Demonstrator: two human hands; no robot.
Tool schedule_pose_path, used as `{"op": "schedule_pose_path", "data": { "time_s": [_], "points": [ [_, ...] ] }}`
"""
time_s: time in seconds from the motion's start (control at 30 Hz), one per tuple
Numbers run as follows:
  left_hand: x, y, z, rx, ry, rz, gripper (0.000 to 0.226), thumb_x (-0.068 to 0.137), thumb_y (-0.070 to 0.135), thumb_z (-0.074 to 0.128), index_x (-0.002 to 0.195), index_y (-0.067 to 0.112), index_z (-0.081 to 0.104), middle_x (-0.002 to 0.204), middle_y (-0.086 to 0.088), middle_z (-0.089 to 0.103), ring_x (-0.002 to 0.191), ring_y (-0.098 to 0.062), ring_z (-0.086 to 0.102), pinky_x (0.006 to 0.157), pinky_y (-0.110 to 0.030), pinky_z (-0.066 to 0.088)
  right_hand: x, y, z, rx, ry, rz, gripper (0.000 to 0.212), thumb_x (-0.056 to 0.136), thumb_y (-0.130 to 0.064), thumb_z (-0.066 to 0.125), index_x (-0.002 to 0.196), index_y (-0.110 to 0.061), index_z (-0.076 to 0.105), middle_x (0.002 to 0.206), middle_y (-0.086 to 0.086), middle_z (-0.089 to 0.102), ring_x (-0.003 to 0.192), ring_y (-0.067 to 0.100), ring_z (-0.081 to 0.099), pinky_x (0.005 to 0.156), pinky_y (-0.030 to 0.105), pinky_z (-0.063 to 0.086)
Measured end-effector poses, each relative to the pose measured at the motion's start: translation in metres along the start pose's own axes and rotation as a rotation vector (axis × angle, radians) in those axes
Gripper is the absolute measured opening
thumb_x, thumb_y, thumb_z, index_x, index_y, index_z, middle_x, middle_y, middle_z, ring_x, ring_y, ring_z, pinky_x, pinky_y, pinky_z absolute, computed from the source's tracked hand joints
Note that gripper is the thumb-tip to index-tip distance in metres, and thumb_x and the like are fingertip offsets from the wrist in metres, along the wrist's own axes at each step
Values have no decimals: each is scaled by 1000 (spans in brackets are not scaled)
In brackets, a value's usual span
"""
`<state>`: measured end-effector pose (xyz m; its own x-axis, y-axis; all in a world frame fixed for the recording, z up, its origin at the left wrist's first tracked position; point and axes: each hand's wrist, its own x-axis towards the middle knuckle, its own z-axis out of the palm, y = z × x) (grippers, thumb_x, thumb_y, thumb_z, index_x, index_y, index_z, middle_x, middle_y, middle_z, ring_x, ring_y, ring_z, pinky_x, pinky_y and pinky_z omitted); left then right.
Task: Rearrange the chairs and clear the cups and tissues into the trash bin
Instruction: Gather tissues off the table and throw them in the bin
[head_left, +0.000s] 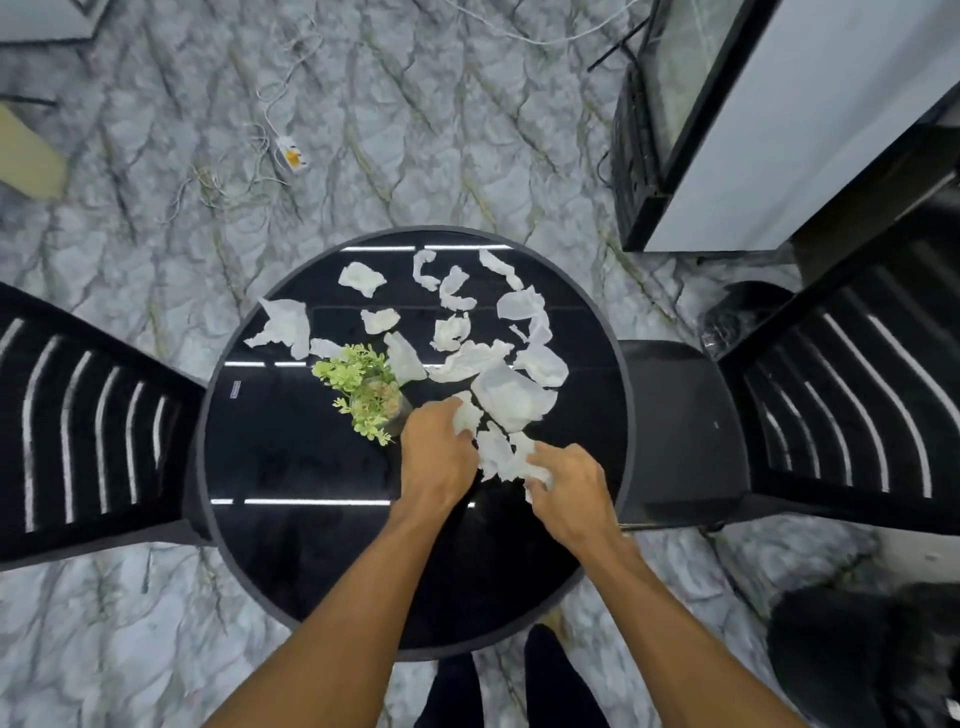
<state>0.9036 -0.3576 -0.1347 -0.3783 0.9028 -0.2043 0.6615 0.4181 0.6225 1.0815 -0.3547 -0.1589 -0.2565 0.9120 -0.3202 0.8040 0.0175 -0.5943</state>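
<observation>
Head view showed the left grip (439, 457) pinching a torn tissue (467, 415) on the round worktop (291, 545); the right grip (571, 499) clutched crumpled tissue pieces (506, 457) just beside it.

chairs (93, 415) cut off at side edges

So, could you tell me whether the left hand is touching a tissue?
Touching: the head view shows the left hand with fingers curled onto a tissue.
</observation>
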Motion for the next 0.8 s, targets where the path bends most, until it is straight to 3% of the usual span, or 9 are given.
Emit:
{"op": "schedule_pose_path", "data": {
  "time_s": [0.07,0.17,0.3,0.37,0.47,0.53,0.63,0.73,0.8],
  "points": [
    [-19,5,4,-35,-20,50,26,78,5,57,98,18,66,83,3,61,78,-16,57,72,-30,48,-1,3,-1,-13,30,-74,27,83,-12,65,104,-29,69,83,-2,60,82,15,55,70,22,42],
    [-41,4,20,46,-132,85,40,82,3,58,119,17,64,96,-2,61,88,-22,61,78,-33,51,3,5,-6,-76,-1,-176,45,82,-8,63,122,-30,61,76,-5,57,73,14,50,64,25,46],
    [-45,2,37,156,-238,11,41,92,10,57,132,22,57,149,-6,41,122,-30,53,97,-38,50,11,4,-13,-86,-106,-119,19,89,-19,62,107,-24,66,86,-7,61,75,12,55,64,28,51],
    [-43,4,40,235,-289,3,42,96,20,52,137,19,49,158,-10,29,126,-33,46,101,-40,46,12,3,-13,-51,-123,-95,6,94,-26,59,99,-29,60,86,-9,60,72,9,56,57,23,47],
    [-40,6,41,289,-312,133,29,91,22,49,119,15,55,134,-7,45,98,-27,54,84,-35,49,13,7,-9,-85,-115,-157,37,92,-25,63,128,-24,57,102,-3,64,89,11,60,70,18,46],
    [-38,3,39,334,-317,195,23,85,14,52,107,16,60,114,-2,50,83,-22,52,73,-34,50,9,3,-14,-93,-112,-194,30,91,-25,64,121,-20,64,86,-13,53,80,8,52,64,10,37],
    [-40,-2,35,328,-295,220,11,85,10,56,93,15,62,97,3,52,81,-20,51,70,-37,51,2,3,-18,-155,-116,-241,15,89,-13,65,102,-17,72,69,-19,35,76,16,50,64,26,47],
    [-45,-7,33,306,-269,216,11,79,5,53,71,12,51,76,3,51,70,-20,48,66,-42,50,-4,4,-14,-119,-56,-97,24,88,-11,62,108,-19,73,85,-1,56,86,22,57,76,30,51],
    [-46,-11,27,217,-231,157,6,75,5,52,71,6,56,72,0,58,68,-22,53,68,-44,52,-10,6,-14,-20,23,50,30,85,-14,64,113,-23,72,99,6,64,94,23,61,84,28,50]
  ]
}}
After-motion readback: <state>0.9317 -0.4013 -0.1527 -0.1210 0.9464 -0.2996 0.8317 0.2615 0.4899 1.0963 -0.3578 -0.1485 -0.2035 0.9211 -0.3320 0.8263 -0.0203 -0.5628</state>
